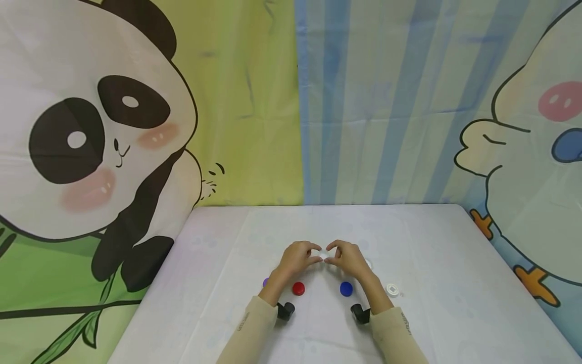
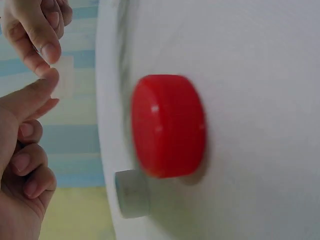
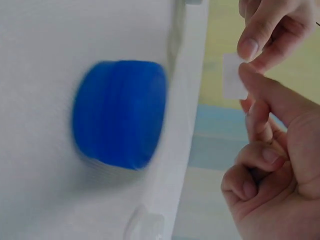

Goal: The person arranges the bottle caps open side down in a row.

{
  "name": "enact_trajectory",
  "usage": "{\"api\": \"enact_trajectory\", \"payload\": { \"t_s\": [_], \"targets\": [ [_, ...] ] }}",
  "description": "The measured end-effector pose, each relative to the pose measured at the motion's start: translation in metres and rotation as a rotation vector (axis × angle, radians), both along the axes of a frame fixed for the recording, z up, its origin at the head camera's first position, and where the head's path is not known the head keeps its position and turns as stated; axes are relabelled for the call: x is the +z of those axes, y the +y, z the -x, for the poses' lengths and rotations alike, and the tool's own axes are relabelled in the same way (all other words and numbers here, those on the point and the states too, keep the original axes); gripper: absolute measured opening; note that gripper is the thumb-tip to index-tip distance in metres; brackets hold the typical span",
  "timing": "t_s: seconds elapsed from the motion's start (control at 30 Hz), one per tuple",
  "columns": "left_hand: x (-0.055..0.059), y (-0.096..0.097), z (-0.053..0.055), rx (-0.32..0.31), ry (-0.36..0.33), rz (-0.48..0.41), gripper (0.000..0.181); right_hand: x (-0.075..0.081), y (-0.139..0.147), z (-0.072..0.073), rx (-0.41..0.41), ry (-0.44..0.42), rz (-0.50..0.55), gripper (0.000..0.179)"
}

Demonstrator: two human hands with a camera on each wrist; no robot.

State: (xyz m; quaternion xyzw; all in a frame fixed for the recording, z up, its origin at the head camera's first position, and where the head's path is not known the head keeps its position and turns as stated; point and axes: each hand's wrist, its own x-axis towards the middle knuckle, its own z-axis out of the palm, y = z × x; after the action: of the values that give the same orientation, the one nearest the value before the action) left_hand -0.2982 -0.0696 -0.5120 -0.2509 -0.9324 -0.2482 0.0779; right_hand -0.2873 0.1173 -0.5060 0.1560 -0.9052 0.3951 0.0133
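Observation:
Between my two hands, above the table, is a thin white square piece, translucent in the left wrist view. The thumb and index finger of my left hand pinch it from the left. My right hand pinches it from the right, fingertips close to the left ones. In the right wrist view the other fingers of the right hand are curled in. A red bottle cap lies on the table near my left wrist, and a blue bottle cap near my right wrist.
A purple cap is partly hidden behind the left forearm. A white cap lies right of the right forearm, another white one beside the right hand. A pale cap stands beyond the red one. Patterned curtains border the white table.

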Motion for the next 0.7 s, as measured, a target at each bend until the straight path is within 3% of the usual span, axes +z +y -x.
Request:
{"api": "enact_trajectory", "payload": {
  "t_s": [0.17, 0.4, 0.5, 0.7],
  "targets": [
    [0.016, -0.008, -0.008, -0.047, 0.073, -0.125, 0.029, 0.016, 0.004, -0.006, 0.033, 0.095, 0.054, 0.028],
    [0.036, -0.014, -0.024, -0.145, 0.231, -0.337, 0.026, 0.038, 0.006, -0.024, 0.051, 0.2, 0.216, 0.027],
    [0.046, -0.015, -0.032, -0.187, 0.269, -0.402, 0.026, 0.05, 0.004, -0.035, 0.05, 0.245, 0.247, 0.028],
    [0.063, -0.017, -0.05, -0.244, 0.342, -0.468, 0.026, 0.087, -0.003, -0.068, 0.092, 0.395, 0.283, 0.028]
  ]
}}
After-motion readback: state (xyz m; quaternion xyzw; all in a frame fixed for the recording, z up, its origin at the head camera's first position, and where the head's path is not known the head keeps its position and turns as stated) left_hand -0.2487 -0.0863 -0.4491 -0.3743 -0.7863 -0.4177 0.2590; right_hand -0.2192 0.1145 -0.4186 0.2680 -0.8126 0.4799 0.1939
